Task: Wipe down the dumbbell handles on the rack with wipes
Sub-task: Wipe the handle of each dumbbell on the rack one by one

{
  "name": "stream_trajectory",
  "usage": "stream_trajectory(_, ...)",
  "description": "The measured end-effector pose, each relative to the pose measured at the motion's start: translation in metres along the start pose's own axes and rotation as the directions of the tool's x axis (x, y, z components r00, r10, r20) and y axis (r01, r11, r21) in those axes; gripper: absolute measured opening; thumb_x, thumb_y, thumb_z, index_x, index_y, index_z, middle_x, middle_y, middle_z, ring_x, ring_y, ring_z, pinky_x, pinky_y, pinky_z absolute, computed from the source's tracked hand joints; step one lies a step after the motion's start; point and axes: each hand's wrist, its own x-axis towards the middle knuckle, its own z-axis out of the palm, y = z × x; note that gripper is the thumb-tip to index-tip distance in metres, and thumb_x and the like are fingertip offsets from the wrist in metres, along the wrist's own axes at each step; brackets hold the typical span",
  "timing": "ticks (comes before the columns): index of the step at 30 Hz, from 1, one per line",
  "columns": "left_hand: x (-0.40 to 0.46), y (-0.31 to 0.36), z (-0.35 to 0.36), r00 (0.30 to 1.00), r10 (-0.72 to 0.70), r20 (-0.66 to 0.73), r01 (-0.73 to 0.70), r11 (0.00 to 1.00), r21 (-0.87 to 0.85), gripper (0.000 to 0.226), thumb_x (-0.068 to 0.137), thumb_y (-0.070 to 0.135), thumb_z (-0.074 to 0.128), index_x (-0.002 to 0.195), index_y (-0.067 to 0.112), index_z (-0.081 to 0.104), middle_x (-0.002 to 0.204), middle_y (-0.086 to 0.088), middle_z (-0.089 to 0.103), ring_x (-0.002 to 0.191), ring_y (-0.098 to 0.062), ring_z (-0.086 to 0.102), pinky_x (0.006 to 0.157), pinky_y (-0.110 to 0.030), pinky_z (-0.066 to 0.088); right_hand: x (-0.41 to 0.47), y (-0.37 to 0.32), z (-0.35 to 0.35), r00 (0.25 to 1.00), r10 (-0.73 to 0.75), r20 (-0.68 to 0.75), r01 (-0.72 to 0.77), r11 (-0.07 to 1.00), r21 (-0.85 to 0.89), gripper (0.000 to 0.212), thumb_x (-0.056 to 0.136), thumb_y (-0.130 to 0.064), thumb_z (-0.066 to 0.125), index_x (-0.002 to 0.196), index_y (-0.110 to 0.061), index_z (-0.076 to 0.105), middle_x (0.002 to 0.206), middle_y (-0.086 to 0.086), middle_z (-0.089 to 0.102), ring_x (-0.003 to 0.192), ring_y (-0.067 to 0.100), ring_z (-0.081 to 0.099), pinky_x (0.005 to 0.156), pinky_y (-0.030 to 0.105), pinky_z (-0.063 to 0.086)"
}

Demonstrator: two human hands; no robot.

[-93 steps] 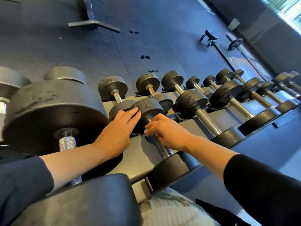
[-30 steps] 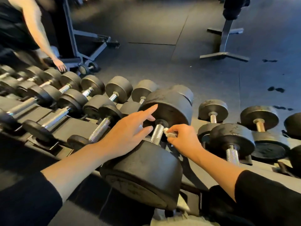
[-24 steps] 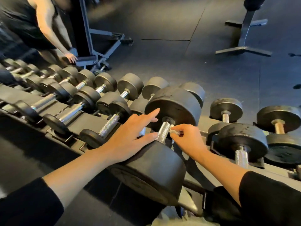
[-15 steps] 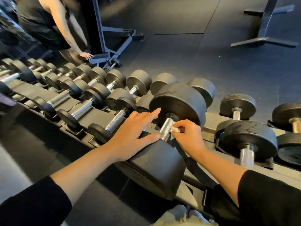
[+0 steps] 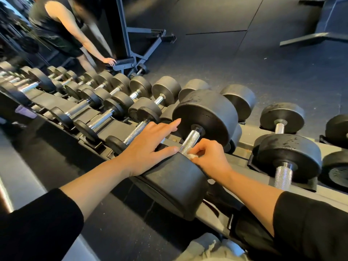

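A big black dumbbell lies on the rack (image 5: pixel 248 140) in front of me, with a knurled steel handle (image 5: pixel 190 139) between its two heads. My right hand (image 5: pixel 209 159) pinches a small white wipe (image 5: pixel 192 156) against the near end of that handle. With straight fingers, my left hand (image 5: pixel 148 147) rests flat on the dumbbell's near head (image 5: pixel 175 185), its index finger reaching toward the far head (image 5: pixel 209 113).
Smaller dumbbells (image 5: pixel 113 102) run off to the left along the rack, and more dumbbells (image 5: pixel 286 157) sit to the right. Another person (image 5: pixel 62 29) bends over a bench frame (image 5: pixel 131 59) at the far left. Dark rubber floor lies beyond.
My right hand has slid the wipe down the handle from near the far head to the near end. The left hand stays on the near head. The view has swung left.
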Motion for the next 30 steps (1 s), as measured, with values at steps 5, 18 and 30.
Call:
stream_trajectory(5,-0.001,-0.001,0.001,1.000,0.000,-0.004,0.000,1.000,0.008,0.074,0.083,0.066,0.033,0.149,0.036,0.021,0.135,0.019,0.043,0.117,-0.003,0.035,0.097,-0.014,0.024,0.001,0.004,0.002,0.983,-0.028,0.183,0.013,0.996,0.086,0.010,0.077,-0.011,0.076,0.086,-0.010,0.074,0.096,-0.003,0.070,0.093,0.008,0.065,0.081,0.025,0.056)
stream_trajectory(18,-0.001,0.004,-0.002,0.998,-0.058,0.020,0.059,0.994,-0.091,0.078,0.077,0.068,0.036,0.147,0.039,0.020,0.135,0.022,0.042,0.120,0.000,0.032,0.097,-0.013,0.024,0.023,0.008,-0.006,0.960,-0.039,-0.279,0.033,0.999,-0.023,0.026,0.088,-0.006,0.063,0.111,-0.016,0.067,0.106,-0.004,0.064,0.100,0.006,0.056,0.081,0.007,0.038)
stream_trajectory(30,0.002,0.002,-0.003,0.994,-0.100,0.044,0.104,0.989,-0.101,0.077,0.075,0.070,0.038,0.145,0.045,0.019,0.136,0.026,0.039,0.125,0.007,0.030,0.095,-0.009,0.023,0.004,-0.010,-0.001,0.987,-0.043,0.153,0.034,0.998,0.059,0.024,0.079,-0.001,0.070,0.096,-0.016,0.076,0.093,-0.012,0.064,0.089,-0.001,0.057,0.071,0.009,0.046)
